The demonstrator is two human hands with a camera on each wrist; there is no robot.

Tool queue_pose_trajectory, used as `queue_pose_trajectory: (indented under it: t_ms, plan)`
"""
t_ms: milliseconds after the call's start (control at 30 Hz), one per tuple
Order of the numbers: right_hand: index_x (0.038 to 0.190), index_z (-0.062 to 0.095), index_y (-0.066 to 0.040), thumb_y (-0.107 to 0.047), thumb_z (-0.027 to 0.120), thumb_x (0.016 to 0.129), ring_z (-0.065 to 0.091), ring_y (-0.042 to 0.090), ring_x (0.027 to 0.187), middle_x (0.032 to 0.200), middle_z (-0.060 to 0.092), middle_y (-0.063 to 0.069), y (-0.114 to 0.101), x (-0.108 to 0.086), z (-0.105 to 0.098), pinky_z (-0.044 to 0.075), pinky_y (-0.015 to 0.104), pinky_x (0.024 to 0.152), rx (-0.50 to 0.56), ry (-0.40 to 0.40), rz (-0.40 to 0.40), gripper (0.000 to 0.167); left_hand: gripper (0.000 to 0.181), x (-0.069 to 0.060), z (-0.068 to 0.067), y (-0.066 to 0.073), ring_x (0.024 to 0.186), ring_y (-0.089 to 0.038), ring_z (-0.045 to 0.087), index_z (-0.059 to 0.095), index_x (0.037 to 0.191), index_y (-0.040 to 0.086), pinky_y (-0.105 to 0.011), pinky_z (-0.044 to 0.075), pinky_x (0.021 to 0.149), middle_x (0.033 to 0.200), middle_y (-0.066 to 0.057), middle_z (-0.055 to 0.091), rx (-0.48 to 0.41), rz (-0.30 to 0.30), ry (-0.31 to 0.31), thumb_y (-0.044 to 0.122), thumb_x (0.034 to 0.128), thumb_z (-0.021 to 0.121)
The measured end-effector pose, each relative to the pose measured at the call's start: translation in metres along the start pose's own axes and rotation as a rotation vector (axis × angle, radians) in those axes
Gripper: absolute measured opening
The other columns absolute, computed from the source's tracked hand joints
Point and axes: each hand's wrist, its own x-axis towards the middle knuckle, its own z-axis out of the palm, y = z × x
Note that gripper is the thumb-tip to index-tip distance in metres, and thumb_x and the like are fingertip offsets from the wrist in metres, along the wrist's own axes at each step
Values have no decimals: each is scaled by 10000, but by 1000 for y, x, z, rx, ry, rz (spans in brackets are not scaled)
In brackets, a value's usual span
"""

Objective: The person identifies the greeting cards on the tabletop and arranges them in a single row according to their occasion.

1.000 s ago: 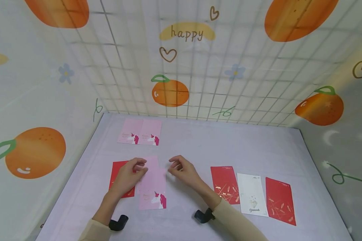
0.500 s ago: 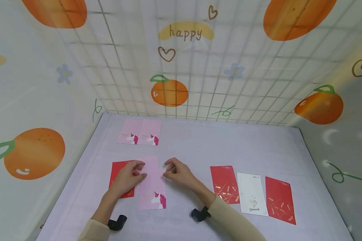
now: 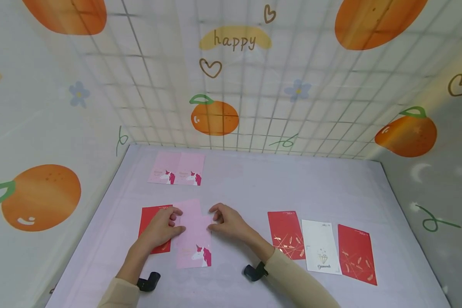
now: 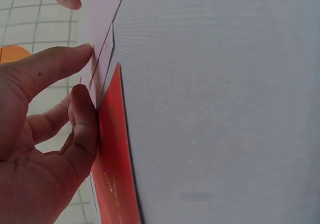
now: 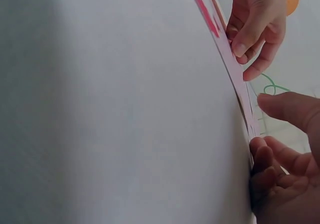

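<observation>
In the head view a pink unicorn card (image 3: 192,237) lies in front of me, overlapping another pink card (image 3: 191,206) behind it. My left hand (image 3: 161,229) is over a red card (image 3: 149,214), its thumb tip at the pink cards' left edge. The left wrist view shows that thumb (image 4: 60,66) apart from the bent fingers. My right hand (image 3: 231,222) is at the front pink card's right edge, fingers loosely bent and thumb tip near that edge. The right wrist view shows its thumb (image 5: 287,109) raised off its fingers, with no card visible between them.
Two pink unicorn cards (image 3: 190,169) lie side by side at the back left. To the right lie a red card (image 3: 286,235), a white diamond card (image 3: 321,247) and another red card (image 3: 357,254). Fabric walls with printed oranges (image 3: 214,117) enclose the table's back and sides.
My right hand has moved left, closer to the front pink card's right edge. My left hand has hardly moved, and the cards lie as before. The head view has shifted slightly.
</observation>
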Motion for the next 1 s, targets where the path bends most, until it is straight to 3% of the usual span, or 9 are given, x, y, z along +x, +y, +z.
queue_pose_trajectory:
  t_ms: [467,1000]
  plan:
    - [1234,597,-95,-210,799,859,538,117,795,924,576,1,-4,1,2,501,234,718,-88,-23,33,440,490,1,2,0,899,-205,571,629,1161,84,-334,561,758,1067,-53,590,13,7,4,204,758,881]
    - [1177,611,-85,-142,742,904,543,115,778,886,572,-36,-5,0,0,498,243,718,-52,-10,-3,308,408,4,5,-7,894,-193,575,590,1106,85,-332,545,769,1010,-28,598,-22,13,-31,175,802,847]
